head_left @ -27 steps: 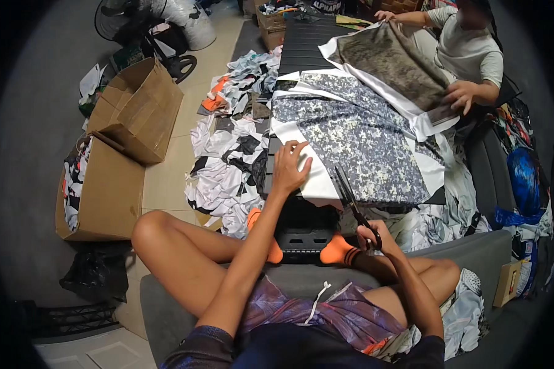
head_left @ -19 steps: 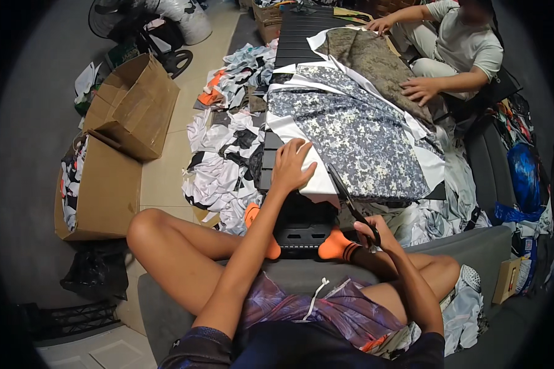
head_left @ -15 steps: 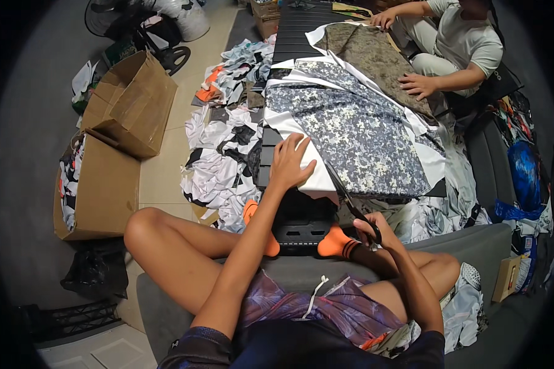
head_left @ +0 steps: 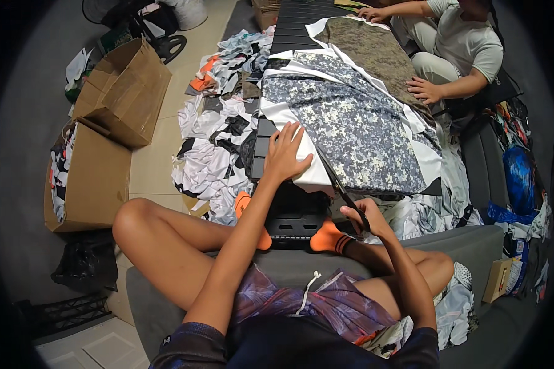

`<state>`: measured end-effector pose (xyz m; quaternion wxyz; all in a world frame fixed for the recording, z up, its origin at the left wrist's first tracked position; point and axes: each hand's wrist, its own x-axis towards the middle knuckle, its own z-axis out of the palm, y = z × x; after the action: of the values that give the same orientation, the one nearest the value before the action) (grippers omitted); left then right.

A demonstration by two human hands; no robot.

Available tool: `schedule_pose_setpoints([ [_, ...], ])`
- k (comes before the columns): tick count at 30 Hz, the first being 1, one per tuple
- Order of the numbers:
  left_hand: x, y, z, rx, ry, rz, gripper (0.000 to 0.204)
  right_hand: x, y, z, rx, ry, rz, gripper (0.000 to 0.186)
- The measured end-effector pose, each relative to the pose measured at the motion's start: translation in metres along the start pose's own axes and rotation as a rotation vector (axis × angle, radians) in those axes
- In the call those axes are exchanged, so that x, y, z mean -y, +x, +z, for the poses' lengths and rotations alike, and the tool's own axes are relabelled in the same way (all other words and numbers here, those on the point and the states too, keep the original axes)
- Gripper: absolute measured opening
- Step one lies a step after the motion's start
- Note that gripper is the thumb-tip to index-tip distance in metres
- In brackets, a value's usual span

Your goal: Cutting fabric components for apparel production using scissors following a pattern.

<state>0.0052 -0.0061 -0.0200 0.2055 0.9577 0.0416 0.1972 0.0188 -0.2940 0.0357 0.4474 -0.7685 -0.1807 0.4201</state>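
Grey camo cloth [head_left: 363,138] on black table [head_left: 289,31], white margin [head_left: 313,172] under left hand [head_left: 282,157]: palm down, fingers spread. Scissors [head_left: 343,189] at margin's inner edge; blade gap hard to make out. Right hand [head_left: 375,216] curled round handles [head_left: 365,222], some fingers hidden. Beyond, brown cloth [head_left: 375,55] under co-worker's hands [head_left: 426,90]; co-worker's head [head_left: 474,9] cut off at top edge.

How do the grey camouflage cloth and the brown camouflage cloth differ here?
The grey cloth has a pale, blocky speckle; the brown cloth is a darker mottle. The grey cloth lies nearer the wearer, whose left hand presses its white border; the brown cloth lies farther off, a co-worker's hand at its edge. Both have white borders.
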Motion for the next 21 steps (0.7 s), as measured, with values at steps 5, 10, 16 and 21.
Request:
schedule_pose_setpoints([
  [5,-0.002,0.0,-0.005,-0.028,0.039,0.067,0.064,0.007,-0.007,-0.007,0.003,-0.03,-0.019,0.056],
  [10,0.0,0.0,-0.004,-0.003,0.043,0.069,0.058,-0.004,-0.013,-0.015,0.106,0.072,-0.016,0.054],
  [16,0.001,0.003,0.002,0.025,0.001,0.003,0.057,-0.017,-0.01,-0.005,0.155,0.215,-0.038,0.051],
  [21,-0.002,0.002,0.003,-0.021,0.029,-0.023,0.058,-0.011,-0.011,0.005,0.125,0.139,-0.023,0.045],
])
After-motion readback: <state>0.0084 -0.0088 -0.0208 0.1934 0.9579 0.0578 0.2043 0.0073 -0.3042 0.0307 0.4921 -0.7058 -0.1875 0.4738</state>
